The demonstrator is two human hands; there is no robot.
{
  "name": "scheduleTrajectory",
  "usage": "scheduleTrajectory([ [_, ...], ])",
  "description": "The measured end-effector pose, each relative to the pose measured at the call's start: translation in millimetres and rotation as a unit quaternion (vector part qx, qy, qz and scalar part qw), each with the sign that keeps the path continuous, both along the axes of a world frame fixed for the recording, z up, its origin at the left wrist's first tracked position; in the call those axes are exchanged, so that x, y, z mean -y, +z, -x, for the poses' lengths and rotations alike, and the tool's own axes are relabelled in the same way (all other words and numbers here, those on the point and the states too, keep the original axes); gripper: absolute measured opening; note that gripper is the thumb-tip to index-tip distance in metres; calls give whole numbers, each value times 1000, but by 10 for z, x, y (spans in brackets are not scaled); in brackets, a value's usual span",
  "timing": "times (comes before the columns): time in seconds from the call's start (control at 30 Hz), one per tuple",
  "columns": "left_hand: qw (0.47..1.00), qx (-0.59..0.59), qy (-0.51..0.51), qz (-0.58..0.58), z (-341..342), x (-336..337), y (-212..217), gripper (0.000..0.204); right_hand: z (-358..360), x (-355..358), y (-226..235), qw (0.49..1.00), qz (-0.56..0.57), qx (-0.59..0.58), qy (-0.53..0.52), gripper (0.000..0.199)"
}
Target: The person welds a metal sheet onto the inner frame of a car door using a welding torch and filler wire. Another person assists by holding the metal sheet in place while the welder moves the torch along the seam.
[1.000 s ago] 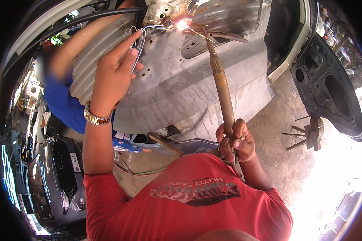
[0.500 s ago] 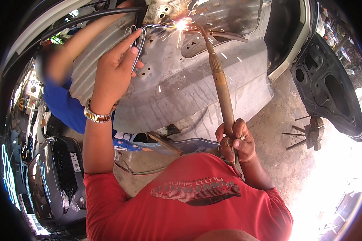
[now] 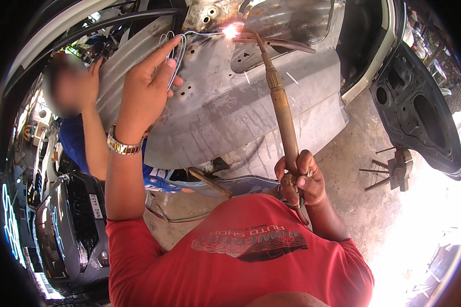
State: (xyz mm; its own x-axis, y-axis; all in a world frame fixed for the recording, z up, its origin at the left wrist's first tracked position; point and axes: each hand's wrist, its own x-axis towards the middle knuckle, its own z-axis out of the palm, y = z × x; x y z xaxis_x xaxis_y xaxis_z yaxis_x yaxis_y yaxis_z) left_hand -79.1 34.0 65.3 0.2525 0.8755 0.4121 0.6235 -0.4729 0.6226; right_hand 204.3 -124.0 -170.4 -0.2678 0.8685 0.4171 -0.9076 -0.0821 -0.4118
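Observation:
My left hand (image 3: 147, 97) pinches a coil of thin welding wire (image 3: 204, 33), its index finger stretched along the loops. The wire's free end runs right into a bright flame. In my right hand (image 3: 308, 179) is a long brass gas welding torch (image 3: 283, 112), gripped near its valves. Its bent tip meets the wire's end at a glowing spot on the bare grey car panel (image 3: 230, 110). Glare hides the exact contact point. Several holes and a larger cutout (image 3: 247, 59) show in the panel, and a few sparks fly below the flame.
A person in a blue shirt (image 3: 72, 140) is close on the left, one hand raised beside the panel. Below them stands a dark car (image 3: 71, 225). A wooden stick (image 3: 210, 182) and hoses (image 3: 187, 219) lie under the panel. At right are a dark door shell (image 3: 420, 107) and a metal stand (image 3: 399, 170).
The sparks have thinned around the flame. The person in blue has drawn their arm back from the panel's far edge, hand now raised. My hands have hardly moved.

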Motion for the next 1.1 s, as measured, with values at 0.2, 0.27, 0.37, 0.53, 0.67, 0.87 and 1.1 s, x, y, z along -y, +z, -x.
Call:
scheduleTrajectory([
  [0.2, 1000, 7, -2, 10, -2, -32, -27, 40, -8, 0, -12, 1000, 3, 3, -2, 26],
  [0.27, 1000, 8, -1, 10, -4, -44, -35, 40, -10, -6, -10, 1000, 2, 2, -4, 26],
  [0.37, 1000, 9, -7, 5, 6, -62, -32, 40, -5, -9, -9, 1000, 3, -1, -4, 26],
  [0.53, 1000, -3, -7, 0, 7, -68, -22, 40, -7, -4, -4, 1000, 3, 9, -6, 26],
  [0.67, 1000, 5, -7, 9, 8, -63, -19, 41, -3, -12, -4, 1000, 1, 9, -3, 26],
  [0.87, 1000, 19, -9, 19, -12, -66, -14, 41, 2, -11, -2, 1000, 3, 7, -2, 26],
  [1.1, 1000, -7, -7, 9, 5, -83, -77, 41, 3, -9, -4, 1000, 1, 7, -3, 26],
])
